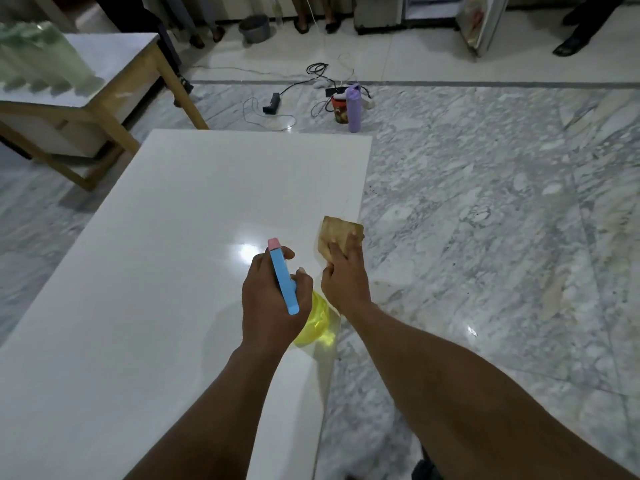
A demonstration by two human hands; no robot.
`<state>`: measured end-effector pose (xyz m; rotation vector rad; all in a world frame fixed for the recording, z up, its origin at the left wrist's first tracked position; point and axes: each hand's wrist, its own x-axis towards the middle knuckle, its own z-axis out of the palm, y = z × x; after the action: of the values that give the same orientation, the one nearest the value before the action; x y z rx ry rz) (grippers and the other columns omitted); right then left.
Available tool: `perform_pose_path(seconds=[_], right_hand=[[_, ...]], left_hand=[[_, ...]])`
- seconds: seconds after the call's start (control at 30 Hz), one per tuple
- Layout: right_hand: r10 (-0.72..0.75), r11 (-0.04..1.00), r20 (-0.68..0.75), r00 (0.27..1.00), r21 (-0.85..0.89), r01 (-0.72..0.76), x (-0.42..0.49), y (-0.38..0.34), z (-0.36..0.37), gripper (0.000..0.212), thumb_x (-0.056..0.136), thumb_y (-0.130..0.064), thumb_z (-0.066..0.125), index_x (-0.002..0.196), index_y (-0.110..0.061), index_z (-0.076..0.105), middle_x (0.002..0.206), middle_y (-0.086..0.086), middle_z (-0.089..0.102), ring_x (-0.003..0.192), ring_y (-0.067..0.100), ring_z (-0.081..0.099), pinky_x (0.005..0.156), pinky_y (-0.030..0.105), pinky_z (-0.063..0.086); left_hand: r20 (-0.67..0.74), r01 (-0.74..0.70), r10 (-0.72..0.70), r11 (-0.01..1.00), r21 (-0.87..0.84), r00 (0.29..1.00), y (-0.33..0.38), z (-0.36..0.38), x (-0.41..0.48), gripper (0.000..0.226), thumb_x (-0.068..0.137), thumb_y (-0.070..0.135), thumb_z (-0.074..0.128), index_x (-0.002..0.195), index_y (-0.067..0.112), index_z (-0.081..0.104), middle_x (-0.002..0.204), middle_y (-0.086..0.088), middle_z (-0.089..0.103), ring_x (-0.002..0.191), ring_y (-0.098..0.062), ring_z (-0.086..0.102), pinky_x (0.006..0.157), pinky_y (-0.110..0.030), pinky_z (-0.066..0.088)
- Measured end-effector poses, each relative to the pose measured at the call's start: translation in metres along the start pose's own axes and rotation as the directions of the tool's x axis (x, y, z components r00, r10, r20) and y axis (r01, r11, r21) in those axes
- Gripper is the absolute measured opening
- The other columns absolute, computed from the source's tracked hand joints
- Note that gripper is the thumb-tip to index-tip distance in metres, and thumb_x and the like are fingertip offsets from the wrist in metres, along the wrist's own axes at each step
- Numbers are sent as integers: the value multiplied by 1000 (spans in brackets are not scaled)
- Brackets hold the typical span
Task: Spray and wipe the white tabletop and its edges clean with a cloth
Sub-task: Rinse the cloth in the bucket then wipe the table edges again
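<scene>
The white tabletop (166, 258) stretches away from me, its right edge running beside the marble floor. My left hand (270, 303) grips a spray bottle (282, 275) with a blue head, a pink nozzle and a yellow body, held above the table's right side. My right hand (343, 271) presses a tan cloth (337, 233) flat on the tabletop at its right edge, just beyond the bottle. Part of the cloth is hidden under my fingers.
A wooden table (104, 95) with green bottles stands at the far left. On the floor beyond the table lie cables, a power strip (272, 102), a purple bottle (354, 109) and a red cup (341, 110). Several people's feet and a bucket (254, 27) are at the back.
</scene>
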<state>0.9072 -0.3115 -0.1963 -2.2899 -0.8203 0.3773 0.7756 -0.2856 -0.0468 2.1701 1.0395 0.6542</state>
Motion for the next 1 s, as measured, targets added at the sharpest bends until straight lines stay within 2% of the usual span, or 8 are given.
perform_pose_path(seconds=[0.13,0.23,0.37,0.53,0.7,0.87,1.0], right_hand=[[19,1000,-12,1000,19,-19,-61,-9,13,57,94,-13,48,150,-15,39,165,18,8,151,39,9,116,49,33],[30,999,-17,999,31,-30,-95,-14,18,56,95,-13,48,150,-15,39,165,18,9,150,39,14,114,47,36],[52,996,-12,999,70,-51,-134,-20,23,55,97,-13,47,150,-17,38,166,15,6,151,37,14,114,46,37],[56,993,-21,998,102,-54,-189,-22,36,53,99,-18,46,151,-19,37,166,12,4,152,32,14,113,44,38],[15,993,-29,999,118,-12,-241,-27,46,53,100,-19,44,152,-13,35,166,16,3,151,35,14,115,45,36],[-16,987,-37,999,158,22,-311,-32,58,54,100,-17,44,152,-12,35,166,18,2,153,34,8,112,42,39],[-42,987,-32,999,152,46,-361,-36,67,54,100,-17,42,153,-8,32,164,22,2,153,36,5,117,45,35]], left_hand=[[15,-1,2,1000,-12,1000,-15,-27,-52,28,91,11,76,116,9,65,106,1,65,75,-11,66,72,3,42],[15,5,-5,1000,5,1000,-24,-42,-81,29,91,11,76,117,8,65,105,2,65,76,-15,66,71,-2,42],[25,7,-8,1000,28,1000,-31,-61,-112,29,91,13,77,117,9,65,104,0,66,74,-11,65,69,0,43],[4,10,-10,999,34,1000,-40,-79,-153,30,91,11,77,118,6,65,108,-4,69,80,-19,66,75,-10,42],[-19,-5,6,997,73,1000,-46,-100,-202,29,92,12,76,118,6,66,102,1,64,76,-16,63,74,-7,39],[-58,20,-16,997,71,998,-59,-127,-263,32,88,27,66,115,8,66,105,-3,69,84,-28,70,81,-34,53],[-58,42,-36,994,99,998,-65,-148,-305,37,87,30,63,116,8,66,106,-7,71,85,-28,72,81,-35,53]])
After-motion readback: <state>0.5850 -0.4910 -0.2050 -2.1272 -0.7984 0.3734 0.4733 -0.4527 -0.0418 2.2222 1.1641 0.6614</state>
